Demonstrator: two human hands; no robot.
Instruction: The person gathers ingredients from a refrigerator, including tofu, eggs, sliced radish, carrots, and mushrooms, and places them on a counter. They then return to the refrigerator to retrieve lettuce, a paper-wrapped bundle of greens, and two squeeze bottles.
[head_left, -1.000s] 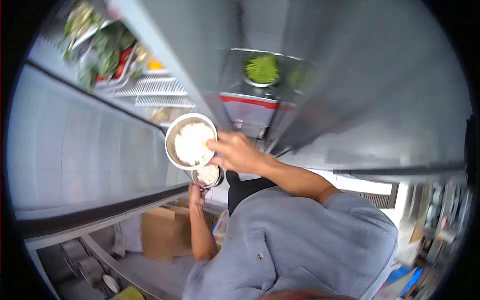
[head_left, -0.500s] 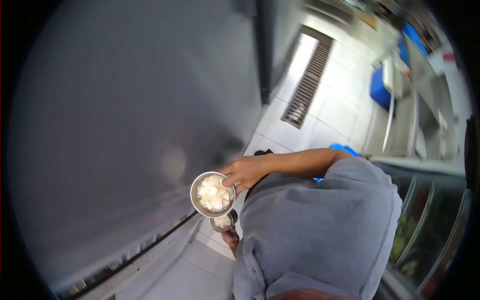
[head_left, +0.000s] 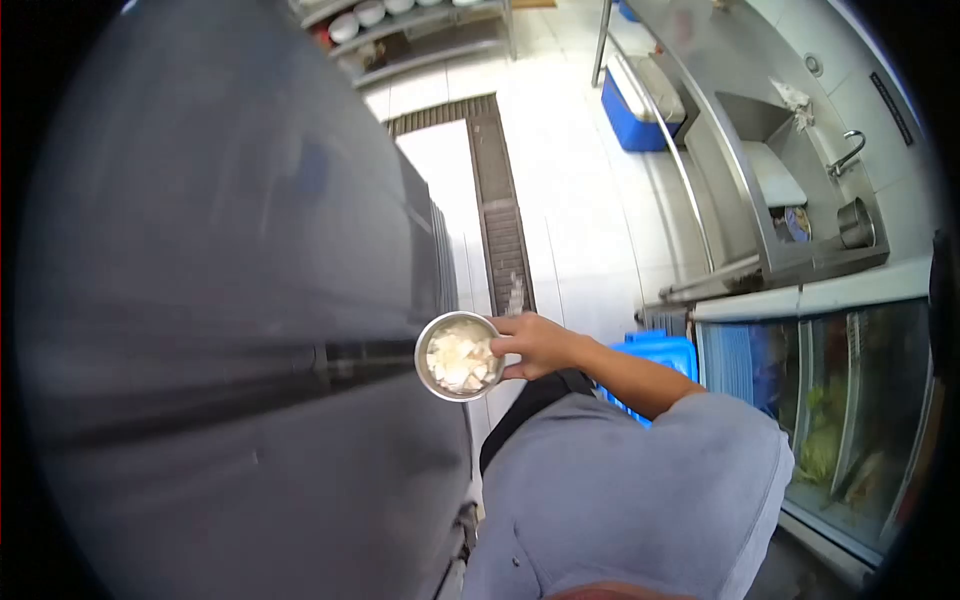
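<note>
My right hand [head_left: 530, 345] is closed on the rim of a round metal bowl [head_left: 424, 378], thumb over the inner edge and fingers on the outside. Pale white chunks [head_left: 462, 362] fill much of the bowl. It is held in front of my body, beside the large dark grey cabinet [head_left: 240, 230] on the left, where a dark horizontal gap runs between two panels. My left hand is out of sight, as is the second bowl.
A floor drain grate [head_left: 505, 240] runs ahead along the white tiles. On the right stand a steel sink counter [head_left: 735, 165], a blue and white cooler [head_left: 635, 120] under it, and a glass-fronted fridge [head_left: 830, 400]. A blue bin [head_left: 660, 352] sits behind my arm. Bowls stand on a shelf [head_left: 430, 65].
My view has turned, bringing in the sink and shelf. My right hand with its bowl appears farther right and higher. My left hand and the second bowl have dropped out of view.
</note>
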